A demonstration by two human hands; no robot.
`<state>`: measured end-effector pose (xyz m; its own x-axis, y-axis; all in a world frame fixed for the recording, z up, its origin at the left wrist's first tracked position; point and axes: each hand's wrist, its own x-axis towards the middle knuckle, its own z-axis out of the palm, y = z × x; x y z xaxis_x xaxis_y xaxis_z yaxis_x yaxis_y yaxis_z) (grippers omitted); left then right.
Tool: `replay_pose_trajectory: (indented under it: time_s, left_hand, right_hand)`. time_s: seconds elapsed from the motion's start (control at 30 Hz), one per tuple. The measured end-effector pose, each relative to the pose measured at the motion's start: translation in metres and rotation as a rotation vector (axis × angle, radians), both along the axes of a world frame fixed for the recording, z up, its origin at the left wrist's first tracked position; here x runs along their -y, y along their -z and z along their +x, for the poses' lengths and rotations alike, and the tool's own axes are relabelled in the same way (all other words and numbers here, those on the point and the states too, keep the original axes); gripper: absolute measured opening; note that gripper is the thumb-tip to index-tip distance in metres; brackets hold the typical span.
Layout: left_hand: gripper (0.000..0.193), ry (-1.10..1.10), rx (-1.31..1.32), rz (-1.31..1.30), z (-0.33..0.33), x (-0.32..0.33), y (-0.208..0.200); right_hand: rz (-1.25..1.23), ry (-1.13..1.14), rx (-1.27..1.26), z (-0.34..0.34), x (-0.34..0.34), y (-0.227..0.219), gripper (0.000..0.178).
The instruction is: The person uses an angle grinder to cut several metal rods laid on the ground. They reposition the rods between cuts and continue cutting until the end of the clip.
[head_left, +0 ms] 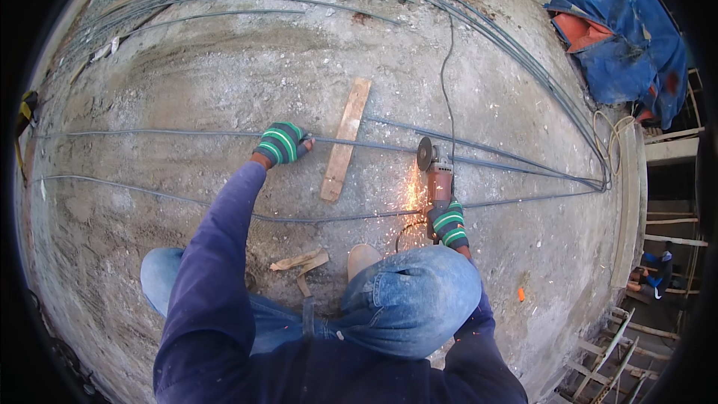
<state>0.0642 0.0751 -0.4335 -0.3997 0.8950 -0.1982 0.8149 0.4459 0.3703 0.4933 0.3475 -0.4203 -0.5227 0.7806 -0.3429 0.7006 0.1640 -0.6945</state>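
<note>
My right hand [450, 224], in a green and dark striped glove, is wrapped round the body of an angle grinder [440, 183]. The grinder's dark disc [425, 153] meets a long steel rebar [383, 146], and orange sparks [413, 194] spray from there toward me. My left hand [281, 143], gloved alike, is closed on the same rebar further left. Between my hands the rebar crosses a wooden plank [346, 141] lying on the concrete. A second rebar [329, 219] runs across the ground nearer to my knees.
More rebars [516, 49] lie bent across the far side. A power cord [444, 78] trails away from the grinder. Wood scraps [301, 261] lie by my foot. At the far right are a blue tarp [624, 37], a slab edge [634, 209] and a person [658, 273] below it.
</note>
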Motion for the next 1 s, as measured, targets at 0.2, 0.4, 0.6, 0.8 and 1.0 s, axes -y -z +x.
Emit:
replay_pose_trajectory:
  time_s: [0.2,0.4,0.6,0.8,1.0]
  left_hand:
    - [0.047,0.009,-0.030,0.001,-0.001,0.001,0.000]
    - [0.047,0.006,-0.006,0.002,0.000,0.001,0.001]
    - [0.046,-0.015,-0.010,-0.010,0.000,0.001,0.000]
    - [0.047,-0.007,-0.006,-0.024,-0.001,0.000,0.001]
    - [0.049,-0.003,-0.004,-0.013,-0.001,0.001,0.003]
  right_hand:
    - [0.042,-0.002,0.008,0.004,0.001,0.005,0.050]
    - [0.060,-0.019,0.005,0.001,-0.001,0.011,0.054]
    - [0.170,-0.056,0.098,0.004,-0.001,0.008,0.054]
    - [0.004,-0.001,0.085,0.005,-0.007,0.017,0.055]
    - [0.081,-0.041,0.037,0.006,-0.007,0.017,0.046]
